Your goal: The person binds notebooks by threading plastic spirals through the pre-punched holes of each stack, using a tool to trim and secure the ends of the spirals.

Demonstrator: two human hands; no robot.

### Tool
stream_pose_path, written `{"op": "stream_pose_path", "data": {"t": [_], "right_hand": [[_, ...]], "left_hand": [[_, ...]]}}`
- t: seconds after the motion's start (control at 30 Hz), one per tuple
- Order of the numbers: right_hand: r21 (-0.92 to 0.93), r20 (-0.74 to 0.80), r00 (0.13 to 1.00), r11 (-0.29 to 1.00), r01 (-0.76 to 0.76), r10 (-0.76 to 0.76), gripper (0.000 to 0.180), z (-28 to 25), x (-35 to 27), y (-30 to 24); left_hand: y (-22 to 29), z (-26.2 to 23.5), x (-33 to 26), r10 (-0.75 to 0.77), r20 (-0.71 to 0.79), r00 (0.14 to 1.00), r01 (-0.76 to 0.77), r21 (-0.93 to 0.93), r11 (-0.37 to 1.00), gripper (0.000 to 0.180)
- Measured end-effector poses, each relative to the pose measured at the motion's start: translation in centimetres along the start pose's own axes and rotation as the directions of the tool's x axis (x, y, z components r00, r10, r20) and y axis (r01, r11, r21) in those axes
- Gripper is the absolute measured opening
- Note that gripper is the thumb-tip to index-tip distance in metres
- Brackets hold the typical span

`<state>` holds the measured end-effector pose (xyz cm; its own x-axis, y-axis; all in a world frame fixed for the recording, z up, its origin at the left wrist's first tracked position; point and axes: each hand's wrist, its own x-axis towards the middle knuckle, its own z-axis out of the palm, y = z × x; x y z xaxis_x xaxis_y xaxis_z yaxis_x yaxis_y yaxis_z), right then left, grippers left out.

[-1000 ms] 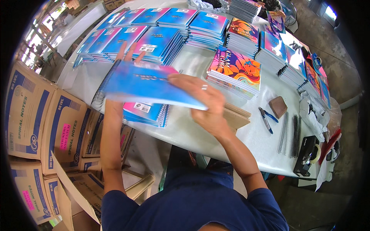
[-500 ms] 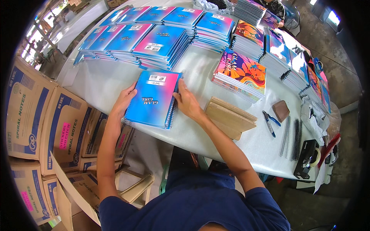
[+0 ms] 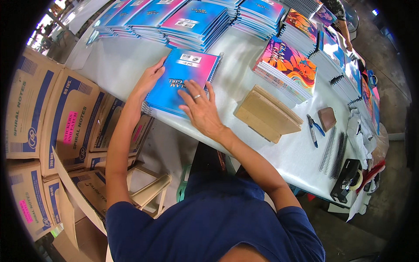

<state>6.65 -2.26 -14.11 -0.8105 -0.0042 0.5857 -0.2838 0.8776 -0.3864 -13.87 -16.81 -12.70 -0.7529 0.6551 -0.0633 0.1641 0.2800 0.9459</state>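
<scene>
A small stack of blue-and-pink spiral notebooks (image 3: 178,72) lies on the table in front of me, close to its near edge. My left hand (image 3: 152,77) holds the stack along its left edge, its fingertips at the upper left side. Across the lower right of the top cover lies my right hand (image 3: 198,109), palm down, fingers spread, with a ring on one finger. Coils show along the right side and at the lower left corner. How many notebooks are in this stack is hidden.
Piles of matching notebooks (image 3: 192,22) stand at the back. To the right are orange-and-purple notebooks (image 3: 286,65), a folded cardboard piece (image 3: 266,113), pliers (image 3: 315,129), a brown block (image 3: 327,118), loose coils (image 3: 334,153) and a tape dispenser (image 3: 345,180). Cartons (image 3: 76,118) crowd the left.
My right hand has moved from the stack's right edge onto the top cover, its fingers now spread. My left hand stays at the left edge. The view has shifted a little.
</scene>
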Motion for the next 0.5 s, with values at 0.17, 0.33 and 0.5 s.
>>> {"op": "stream_pose_path", "data": {"t": [0.17, 0.33, 0.5], "right_hand": [[0.171, 0.020, 1.000, 0.985, -0.027, 0.024, 0.043, 1.0, 0.8, 0.4], [0.523, 0.050, 0.901, 0.757, -0.391, 0.431, 0.048, -0.7, -0.5, 2.4], [0.438, 0.119, 0.921, 0.813, -0.384, 0.371, 0.063, -1.4, -1.0, 2.2]], "left_hand": [[0.5, -0.7, -0.5, -0.079, 0.047, 0.996, 0.087, -0.206, 0.975, 0.050], [0.4, -0.1, -1.6, -0.085, 0.050, 0.995, 0.096, -0.290, 0.952, 0.052], [0.5, 0.3, -2.2, -0.108, 0.027, 0.994, 0.111, -0.367, 0.924, 0.054]]}}
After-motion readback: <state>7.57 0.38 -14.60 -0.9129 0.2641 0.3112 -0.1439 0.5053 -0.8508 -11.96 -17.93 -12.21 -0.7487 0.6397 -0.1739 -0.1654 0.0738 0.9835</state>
